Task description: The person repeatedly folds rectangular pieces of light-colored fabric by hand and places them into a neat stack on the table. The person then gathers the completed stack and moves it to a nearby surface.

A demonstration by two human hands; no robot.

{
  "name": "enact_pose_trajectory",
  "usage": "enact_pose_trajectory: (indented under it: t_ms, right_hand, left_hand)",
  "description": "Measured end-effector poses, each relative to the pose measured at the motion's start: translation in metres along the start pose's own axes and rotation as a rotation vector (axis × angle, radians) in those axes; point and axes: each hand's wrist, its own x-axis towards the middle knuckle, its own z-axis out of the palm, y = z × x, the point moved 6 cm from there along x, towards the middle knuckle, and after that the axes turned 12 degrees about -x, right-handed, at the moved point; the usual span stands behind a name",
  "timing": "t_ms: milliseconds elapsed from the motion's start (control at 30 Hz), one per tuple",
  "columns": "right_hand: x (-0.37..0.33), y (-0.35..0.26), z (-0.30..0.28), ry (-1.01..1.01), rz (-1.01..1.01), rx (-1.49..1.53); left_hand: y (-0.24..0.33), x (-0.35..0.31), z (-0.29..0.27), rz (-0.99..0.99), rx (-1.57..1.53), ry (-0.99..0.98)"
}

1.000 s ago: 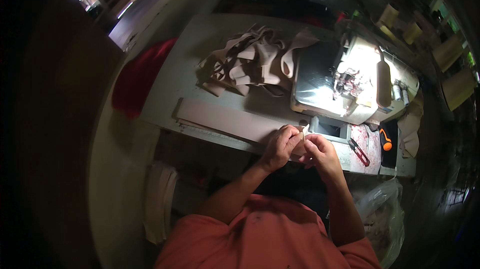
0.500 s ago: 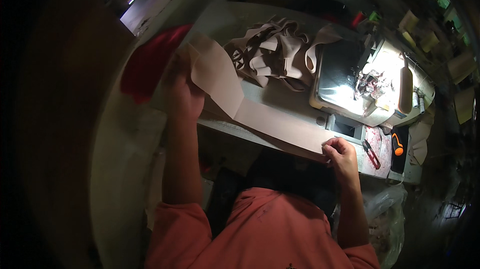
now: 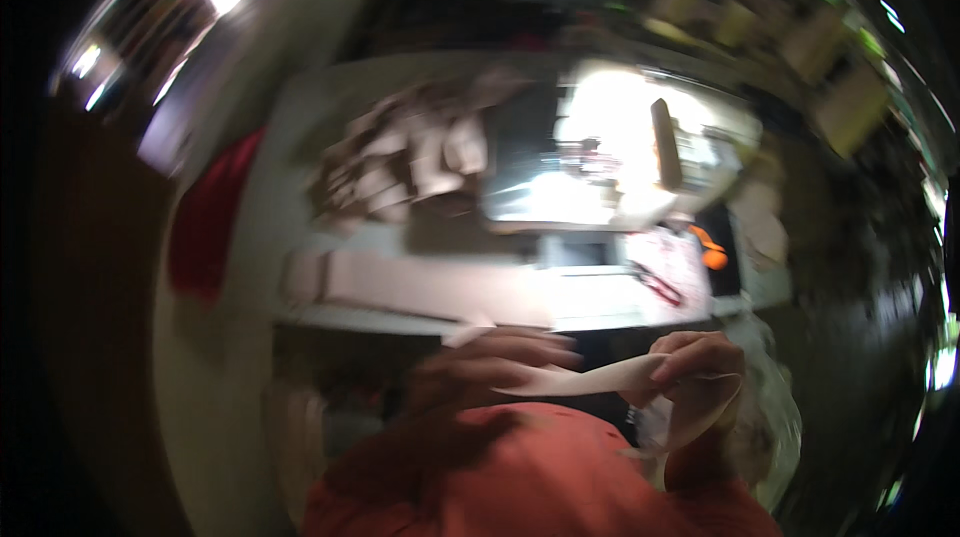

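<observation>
My right hand (image 3: pixel 692 365) is closed on a pale beige fabric strip (image 3: pixel 600 377), close in front of my body at the table's near edge. Part of that strip loops down below my right fingers, and its other part runs left to my left hand (image 3: pixel 490 357). Motion smears the left fingers, so their grip on the strip is unclear; a pale corner pokes up above them. Beyond my hands, another beige strip (image 3: pixel 430 287) lies flat along the front of the table. A heap of curled beige strips (image 3: pixel 410 162) sits farther back.
A brightly lit machine (image 3: pixel 620 152) with a dark flat bed stands right of the heap. Red-handled snips (image 3: pixel 657 284) and an orange-handled tool (image 3: pixel 712 249) lie at the right. Red cloth (image 3: pixel 212 222) is at the left, and a clear plastic bag (image 3: pixel 770 407) hangs at the right.
My left hand has come down and right from the far left, and the stretched strip is now slack between my hands near my body. The whole view has shifted.
</observation>
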Motion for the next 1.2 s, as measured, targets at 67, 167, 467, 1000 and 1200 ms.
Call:
enact_pose_trajectory:
  t_ms: [67,167,467,1000,1200]
  right_hand:
    - [-0.036,-0.021,-0.06,0.25,-0.062,-0.207]
    - [-0.047,-0.068,-0.099,0.794,0.137,-1.506]
    - [0.005,0.013,-0.332,0.768,0.562,-0.725]
    - [-0.026,0.058,-0.227,0.684,0.47,-0.939]
    - [-0.011,0.165,-0.305,0.419,0.754,-0.765]
  left_hand:
    - [-0.018,-0.016,-0.024,-0.309,0.394,0.195]
    - [-0.05,-0.053,-0.058,-0.536,0.655,0.281]
    - [-0.062,-0.042,-0.052,-0.574,0.6,0.281]
    - [-0.122,-0.037,-0.014,-0.403,1.302,-0.041]
    - [-0.134,-0.04,-0.021,-0.408,1.258,-0.02]
